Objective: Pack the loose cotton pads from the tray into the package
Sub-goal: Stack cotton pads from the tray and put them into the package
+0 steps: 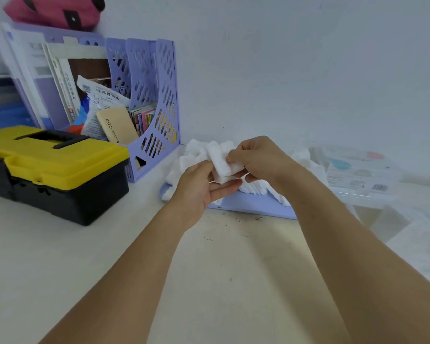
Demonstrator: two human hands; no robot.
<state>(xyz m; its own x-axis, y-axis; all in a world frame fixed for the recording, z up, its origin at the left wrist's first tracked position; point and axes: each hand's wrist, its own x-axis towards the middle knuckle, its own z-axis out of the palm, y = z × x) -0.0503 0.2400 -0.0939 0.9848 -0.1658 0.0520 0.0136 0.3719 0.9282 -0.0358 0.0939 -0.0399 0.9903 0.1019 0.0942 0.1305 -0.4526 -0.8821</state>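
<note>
Two bare forearms reach from the near edge over a pale table [233, 269]. The left hand [199, 187] lies palm up, fingers nearly straight, cradling a small stack of white pads [220, 163] from below. The right hand [256, 157] comes over from the right, its thumb and curled fingers pinching the stack's right end. The stack is oblong, its long axis running from near right to far left, the far end tipped slightly up. Both hands hover just above a lilac tray [256, 204] piled with more loose pads [191, 155], which spill toward its left and far sides. Right of the tray, near the wall, lies a clear package [358, 172] with printed labels; its opening cannot be made out. At near left sits a black toolbox [60, 175] with a yellow lid. Behind it stands a lilac file rack [149, 95] holding books, papers and a tan power bank [117, 125]. A pink pouch [55, 11] rests on top of the rack.
</note>
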